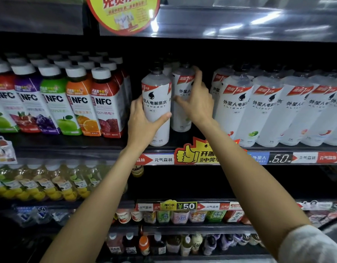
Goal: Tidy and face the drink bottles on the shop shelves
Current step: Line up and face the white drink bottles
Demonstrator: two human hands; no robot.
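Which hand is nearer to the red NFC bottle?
Left. The left hand grips a white Alienergy bottle right beside the red NFC bottle; the right hand holds the bottle behind, farther right.

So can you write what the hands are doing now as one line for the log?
left hand: grips front white bottle | right hand: holds white bottle behind | both upright on shelf | step: facing
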